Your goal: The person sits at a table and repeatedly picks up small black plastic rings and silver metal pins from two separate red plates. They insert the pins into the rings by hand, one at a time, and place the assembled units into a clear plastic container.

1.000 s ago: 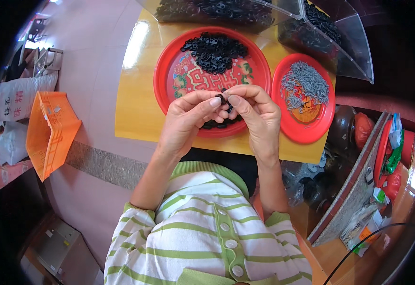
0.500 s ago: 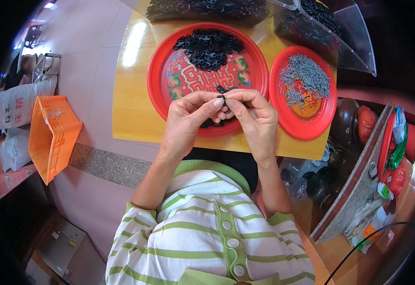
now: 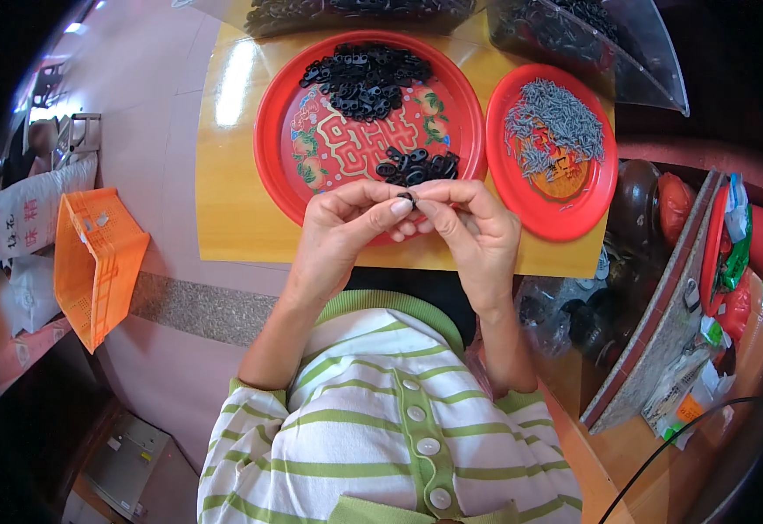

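Over the near rim of a large red round tray (image 3: 268, 179), my left hand (image 3: 351, 223) and my right hand (image 3: 469, 223) meet fingertip to fingertip. Pinched between thumbs and index fingers is a small black plastic piece (image 3: 408, 198), mostly covered by the fingers. Whether the right fingers also grip a second tiny part cannot be made out. A big heap of black plastic pieces (image 3: 368, 79) lies at the tray's far side, and a smaller pile (image 3: 416, 166) sits just beyond my fingertips. To the right, a smaller red plate (image 3: 565, 231) bears many small grey screw-like pieces (image 3: 552, 122).
Clear bins (image 3: 573, 44) with dark parts stand along the far edge of the yellow table (image 3: 229, 175). An orange basket (image 3: 102, 262) is on the left beside a white sack (image 3: 41, 205). Bags and a black cable (image 3: 661, 450) are at the right.
My hands have drawn back toward me relative to the tray, uncovering the near pile of black pieces. The fingertips still pinch the small piece. The view has shifted slightly.
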The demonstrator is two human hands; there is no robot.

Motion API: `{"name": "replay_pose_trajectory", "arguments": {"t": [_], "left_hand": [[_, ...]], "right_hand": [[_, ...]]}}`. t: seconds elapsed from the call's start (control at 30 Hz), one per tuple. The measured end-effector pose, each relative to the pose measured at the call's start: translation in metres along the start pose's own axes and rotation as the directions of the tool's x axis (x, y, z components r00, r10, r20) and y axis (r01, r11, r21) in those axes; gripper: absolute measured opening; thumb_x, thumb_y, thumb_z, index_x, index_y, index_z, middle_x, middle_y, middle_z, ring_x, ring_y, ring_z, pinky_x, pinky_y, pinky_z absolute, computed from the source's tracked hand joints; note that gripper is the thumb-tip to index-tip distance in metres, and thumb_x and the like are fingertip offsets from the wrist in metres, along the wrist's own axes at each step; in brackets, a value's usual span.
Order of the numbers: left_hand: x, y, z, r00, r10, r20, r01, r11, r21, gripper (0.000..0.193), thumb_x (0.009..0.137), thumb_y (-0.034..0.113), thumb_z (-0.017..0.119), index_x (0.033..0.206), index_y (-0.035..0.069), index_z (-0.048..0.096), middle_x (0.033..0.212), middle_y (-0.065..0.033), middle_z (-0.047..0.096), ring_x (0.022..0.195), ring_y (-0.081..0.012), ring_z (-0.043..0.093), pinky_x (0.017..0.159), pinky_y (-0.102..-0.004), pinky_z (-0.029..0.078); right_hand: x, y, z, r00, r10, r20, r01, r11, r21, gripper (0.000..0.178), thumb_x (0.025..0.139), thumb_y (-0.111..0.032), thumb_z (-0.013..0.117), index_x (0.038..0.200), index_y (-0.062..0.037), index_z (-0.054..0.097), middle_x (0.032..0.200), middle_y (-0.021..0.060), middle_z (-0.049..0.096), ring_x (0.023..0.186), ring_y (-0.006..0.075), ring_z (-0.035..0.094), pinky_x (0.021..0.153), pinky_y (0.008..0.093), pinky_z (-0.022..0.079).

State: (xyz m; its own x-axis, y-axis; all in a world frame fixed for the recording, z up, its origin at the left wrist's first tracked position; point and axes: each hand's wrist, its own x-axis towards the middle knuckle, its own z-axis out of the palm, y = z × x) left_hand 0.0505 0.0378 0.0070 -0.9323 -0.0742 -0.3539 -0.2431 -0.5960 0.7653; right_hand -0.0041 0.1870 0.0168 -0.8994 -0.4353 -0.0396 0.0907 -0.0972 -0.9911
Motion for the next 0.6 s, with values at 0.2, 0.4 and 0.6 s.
{"name": "replay_pose_trajectory", "arguments": {"t": [0.2,0.4,0.6], "left_hand": [[-0.010,-0.009,-0.003,0.998,-0.059,-0.020,0.060,0.998,0.018,0.011,0.084,0.005,0.062,0.092,-0.002,0.064,0.081,-0.0076,0.065,0.071,-0.0120,0.060,0.064,-0.0235,0.048],[-0.011,-0.011,-0.006,0.998,-0.055,-0.023,0.056,0.996,0.064,0.010,0.083,0.005,0.063,0.090,-0.001,0.064,0.079,-0.0050,0.063,0.068,-0.0108,0.059,0.063,-0.0229,0.048],[-0.007,-0.004,-0.010,0.998,-0.028,-0.064,0.037,0.990,0.136,0.010,0.083,0.006,0.063,0.090,-0.001,0.063,0.079,-0.0052,0.064,0.068,-0.0099,0.059,0.062,-0.0225,0.048]], "right_hand": [[-0.016,0.006,0.003,0.999,0.028,-0.030,-0.028,1.000,-0.002,0.007,0.086,-0.001,0.059,0.092,0.0018,0.060,0.084,0.0050,0.063,0.072,0.0078,0.057,0.064,0.0213,0.048],[0.020,-0.003,-0.016,0.997,0.009,0.073,0.022,0.910,-0.413,0.012,0.082,-0.003,0.063,0.094,-0.0007,0.062,0.082,0.0058,0.061,0.064,0.0090,0.055,0.060,0.0219,0.045],[0.047,0.002,-0.004,0.969,-0.085,0.233,0.244,0.482,-0.841,0.022,0.076,-0.017,0.066,0.095,-0.0054,0.061,0.092,0.0087,0.055,0.088,0.0270,0.055,0.071,0.0386,0.047]]}}
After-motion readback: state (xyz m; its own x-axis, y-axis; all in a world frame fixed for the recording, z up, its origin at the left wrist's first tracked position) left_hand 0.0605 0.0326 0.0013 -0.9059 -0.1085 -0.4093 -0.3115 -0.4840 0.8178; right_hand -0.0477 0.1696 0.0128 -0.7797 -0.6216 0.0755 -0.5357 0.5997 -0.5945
